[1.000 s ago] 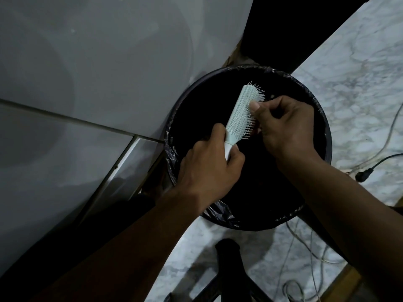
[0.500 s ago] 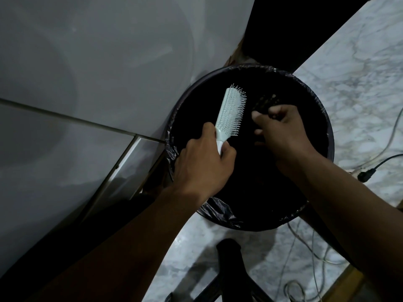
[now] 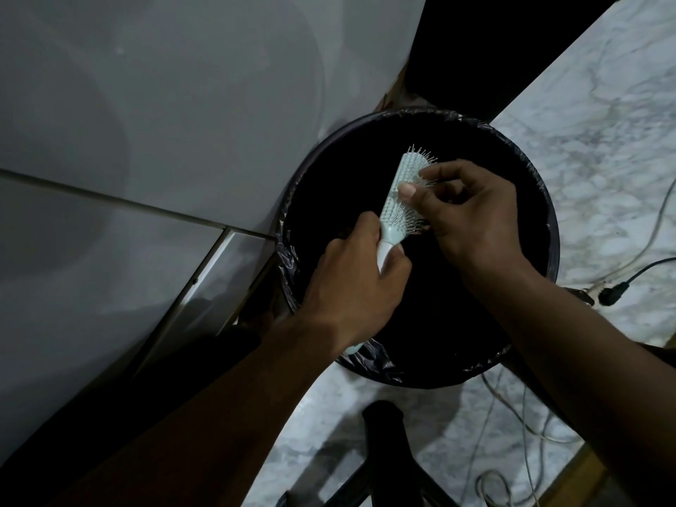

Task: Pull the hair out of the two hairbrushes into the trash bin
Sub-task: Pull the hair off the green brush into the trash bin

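Note:
A pale mint hairbrush [image 3: 400, 190] is held over the round black trash bin [image 3: 545, 199], which is lined with a dark bag. My left hand [image 3: 356, 283] is closed around the brush's handle, with the bristles facing right. My right hand [image 3: 472, 214] is at the bristles, thumb and fingertips pinching among them near the middle of the brush head. Any hair between the fingers is too dark to make out. Only one hairbrush is in view.
A grey wall or panel [image 3: 164, 122] fills the left side, right against the bin. The marble floor [image 3: 603, 122] lies to the right, with cables and a black plug [image 3: 611, 294] on it. A dark stool or stand leg [image 3: 384, 433] sits below the bin.
My right hand pulled away from the brush over the bin, then came back to the bristles. The brush tilted left and returned toward the bin's middle.

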`<state>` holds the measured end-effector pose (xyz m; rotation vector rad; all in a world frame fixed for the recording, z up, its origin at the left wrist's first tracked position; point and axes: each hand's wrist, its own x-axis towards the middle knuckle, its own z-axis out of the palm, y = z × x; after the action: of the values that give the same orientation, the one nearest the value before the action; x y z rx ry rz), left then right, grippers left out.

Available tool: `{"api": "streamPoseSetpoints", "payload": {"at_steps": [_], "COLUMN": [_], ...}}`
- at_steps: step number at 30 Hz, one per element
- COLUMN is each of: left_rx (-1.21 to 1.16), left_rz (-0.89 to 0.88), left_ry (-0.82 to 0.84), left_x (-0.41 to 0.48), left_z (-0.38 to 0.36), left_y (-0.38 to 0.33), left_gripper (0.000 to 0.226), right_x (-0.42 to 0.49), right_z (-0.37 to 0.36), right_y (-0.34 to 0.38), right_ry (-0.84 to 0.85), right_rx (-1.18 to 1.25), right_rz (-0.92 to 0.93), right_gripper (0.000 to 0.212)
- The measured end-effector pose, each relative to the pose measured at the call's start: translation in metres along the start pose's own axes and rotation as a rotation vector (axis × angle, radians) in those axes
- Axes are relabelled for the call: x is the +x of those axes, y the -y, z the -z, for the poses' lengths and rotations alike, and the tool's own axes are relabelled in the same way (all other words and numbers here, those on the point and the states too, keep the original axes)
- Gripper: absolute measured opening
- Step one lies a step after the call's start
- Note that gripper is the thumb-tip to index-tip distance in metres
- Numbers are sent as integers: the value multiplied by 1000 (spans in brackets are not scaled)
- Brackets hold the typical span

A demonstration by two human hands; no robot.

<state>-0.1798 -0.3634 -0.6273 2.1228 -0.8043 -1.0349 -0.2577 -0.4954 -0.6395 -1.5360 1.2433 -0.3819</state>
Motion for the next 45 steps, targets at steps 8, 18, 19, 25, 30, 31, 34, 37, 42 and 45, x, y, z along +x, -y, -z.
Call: {"api": "streamPoseSetpoints", "payload": {"at_steps": [8,18,19,25,30,31,34,37,42,45], "left_rx": [13,44,51,34,13,9,-12,-29,6,10], "left_rz": [-50,-16,-19,-59,-57,-56,-28,36,52,74], "left_ry": [3,-30,-26,13,18,16,-1,-36,-44,-38], "left_x": [1,3,3,1,2,2,4,7,7,7], "left_z": [2,0,-1,-2,-1,-1,0,0,2,3], "left_y": [-1,3,3,4,4,4,5,6,6,6], "left_gripper": [19,19,20,19,19,19,18,18,18,18], "right_x": [4,8,7,0,3,3,2,4,11,10], "right_z": [2,9,8,4,4,4,4,3,2,4], "right_y": [-6,8,7,9,3,2,3,3,-3,-8], "right_ry": [-109,-92,-39,191,142,143,168,181,65,78], "right_rx": [-4,299,251,135,76,68,88,165,84,-14], "right_rz": [38,-457,-465,-278,-133,-124,-135,-212,-232,-251], "right_gripper": [13,61,64,53,50,50,51,46,25,38]}}
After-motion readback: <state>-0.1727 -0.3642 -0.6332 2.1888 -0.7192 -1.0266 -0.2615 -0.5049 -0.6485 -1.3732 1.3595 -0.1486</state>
